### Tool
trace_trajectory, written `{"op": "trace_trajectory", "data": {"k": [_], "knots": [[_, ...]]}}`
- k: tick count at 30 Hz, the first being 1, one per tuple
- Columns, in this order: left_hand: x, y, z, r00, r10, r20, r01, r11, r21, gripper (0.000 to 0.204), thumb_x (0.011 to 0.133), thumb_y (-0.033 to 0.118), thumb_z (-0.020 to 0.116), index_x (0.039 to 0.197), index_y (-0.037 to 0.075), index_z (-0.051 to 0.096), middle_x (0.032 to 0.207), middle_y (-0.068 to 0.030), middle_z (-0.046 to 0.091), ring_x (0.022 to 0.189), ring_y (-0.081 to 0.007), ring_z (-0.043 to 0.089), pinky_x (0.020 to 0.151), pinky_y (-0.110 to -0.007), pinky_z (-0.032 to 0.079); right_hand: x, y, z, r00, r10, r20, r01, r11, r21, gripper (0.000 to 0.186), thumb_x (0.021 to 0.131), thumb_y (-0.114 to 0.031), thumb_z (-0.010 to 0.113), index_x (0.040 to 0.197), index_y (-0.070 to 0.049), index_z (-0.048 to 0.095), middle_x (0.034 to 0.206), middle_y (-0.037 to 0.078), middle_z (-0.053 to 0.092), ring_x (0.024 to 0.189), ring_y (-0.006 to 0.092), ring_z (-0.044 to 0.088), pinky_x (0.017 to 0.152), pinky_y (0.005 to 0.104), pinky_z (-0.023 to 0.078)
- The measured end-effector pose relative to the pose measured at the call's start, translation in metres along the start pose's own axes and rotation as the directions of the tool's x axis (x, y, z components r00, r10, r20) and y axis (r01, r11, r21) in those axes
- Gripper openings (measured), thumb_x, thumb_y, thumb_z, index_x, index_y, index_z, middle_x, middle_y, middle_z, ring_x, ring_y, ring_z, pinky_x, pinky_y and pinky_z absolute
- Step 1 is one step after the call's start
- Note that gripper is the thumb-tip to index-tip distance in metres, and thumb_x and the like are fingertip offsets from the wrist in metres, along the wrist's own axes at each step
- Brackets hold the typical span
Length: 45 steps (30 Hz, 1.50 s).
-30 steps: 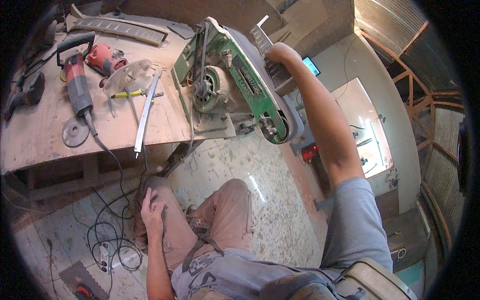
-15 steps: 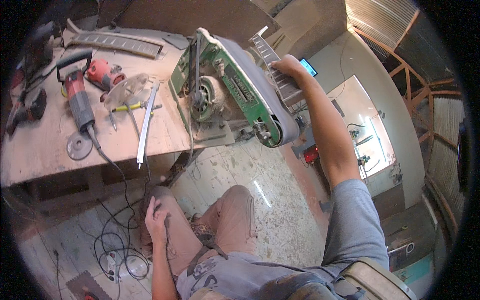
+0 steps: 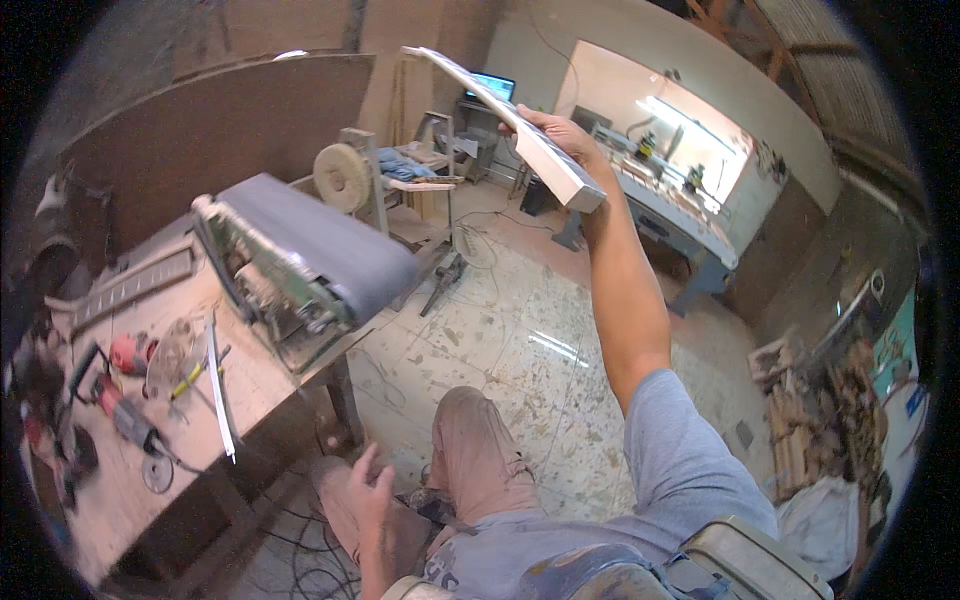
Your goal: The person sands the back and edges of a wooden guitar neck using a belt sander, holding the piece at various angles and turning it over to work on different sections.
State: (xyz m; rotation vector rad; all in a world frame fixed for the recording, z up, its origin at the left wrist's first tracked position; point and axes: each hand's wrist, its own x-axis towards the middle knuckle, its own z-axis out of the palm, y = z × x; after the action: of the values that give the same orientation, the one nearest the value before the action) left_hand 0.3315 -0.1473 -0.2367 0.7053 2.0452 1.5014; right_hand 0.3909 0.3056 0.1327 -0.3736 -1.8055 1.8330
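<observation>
My right hand [image 3: 560,135] is raised at arm's length, gripping a long pale piece [image 3: 555,175] with a bevelled block-like end and a darker upper face. My left hand [image 3: 372,485] hangs low beside my knee, fingers apart and empty. Left of the raised piece stands a green belt sander with a grey belt [image 3: 310,240] on a wooden bench [image 3: 255,400]. On that bench lie a slotted strip [image 3: 130,290], a red and black grinder [image 3: 120,410], a red power tool [image 3: 128,352] and a thin metal bar [image 3: 220,385].
A machine with a round pale wheel [image 3: 338,175], a small screen [image 3: 490,88] and a grey machine table [image 3: 690,240] stand beyond. Scrap wood [image 3: 800,420] is piled at the right. Black cables [image 3: 300,570] lie on the floor below the bench.
The view has swung to the right. My right hand has lifted the long piece up and away from beside the belt sander. My left hand stays low with fingers apart.
</observation>
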Motion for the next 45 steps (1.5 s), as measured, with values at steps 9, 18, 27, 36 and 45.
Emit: {"op": "trace_trajectory", "data": {"k": [9, 18, 27, 36, 45], "knots": [[0.051, 0.159, 0.118, 0.625, 0.754, 0.203, -0.74, 0.655, -0.151, 0.058, 0.088, 0.01, 0.067, 0.145, 0.0, 0.056, 0.143, -0.0208, 0.059, 0.129, -0.0324, 0.06, 0.103, -0.04, 0.053, -0.123, 0.009, -0.06, 0.998, -0.01, 0.059, -0.011, 0.941, 0.339, 0.039, 0.109, -0.03, 0.055, 0.12, 0.007, 0.06, 0.078, 0.012, 0.075, 0.056, 0.0157, 0.072, 0.048, 0.0218, 0.061], [0.053, 0.294, 0.2, 0.295, 0.942, 0.158, -0.949, 0.308, -0.069, 0.078, 0.085, 0.004, 0.066, 0.158, 0.003, 0.037, 0.163, -0.0217, 0.036, 0.149, -0.039, 0.039, 0.12, -0.046, 0.036, -0.181, 0.031, -0.095, 1.0, -0.015, -0.006, 0.017, 0.927, 0.375, 0.036, 0.108, -0.03, 0.055, 0.116, 0.005, 0.062, 0.076, 0.01, 0.071, 0.059, 0.0118, 0.07, 0.051, 0.0201, 0.059], [0.065, 0.297, 0.236, 0.305, 0.937, 0.168, -0.947, 0.317, -0.048, 0.094, 0.078, -0.001, 0.066, 0.162, 0.003, 0.024, 0.165, -0.0237, 0.028, 0.151, -0.042, 0.033, 0.122, -0.047, 0.035, -0.174, 0.06, -0.107, 0.953, -0.067, -0.297, 0.104, 0.988, 0.11, 0.039, 0.103, -0.038, 0.065, 0.105, 0.001, 0.073, 0.08, 0.006, 0.073, 0.064, 0.0099, 0.069, 0.056, 0.0243, 0.055], [0.087, 0.279, 0.222, 0.332, 0.938, 0.1, -0.943, 0.327, 0.069, 0.093, 0.079, 0.002, 0.07, 0.16, -0.005, 0.025, 0.161, -0.0286, 0.032, 0.15, -0.0444, 0.032, 0.122, -0.047, 0.032, -0.159, 0.077, -0.074, 0.915, -0.194, -0.355, 0.137, 0.974, -0.179, 0.037, 0.101, -0.031, 0.065, 0.096, 0.004, 0.075, 0.082, 0.007, 0.073, 0.066, 0.011, 0.066, 0.061, 0.0286, 0.051], [0.109, 0.25, 0.211, 0.535, 0.84, 0.095, -0.835, 0.542, -0.089, 0.092, 0.078, -0.003, 0.065, 0.16, -0.006, 0.023, 0.155, -0.0264, 0.039, 0.142, -0.0377, 0.047, 0.114, -0.042, 0.044, -0.118, 0.105, -0.072, 0.893, -0.184, -0.411, 0.087, 0.966, -0.244, 0.031, 0.094, -0.023, 0.065, 0.087, 0.007, 0.073, 0.076, 0.009, 0.072, 0.063, 0.0149, 0.066, 0.061, 0.0335, 0.05]]}}
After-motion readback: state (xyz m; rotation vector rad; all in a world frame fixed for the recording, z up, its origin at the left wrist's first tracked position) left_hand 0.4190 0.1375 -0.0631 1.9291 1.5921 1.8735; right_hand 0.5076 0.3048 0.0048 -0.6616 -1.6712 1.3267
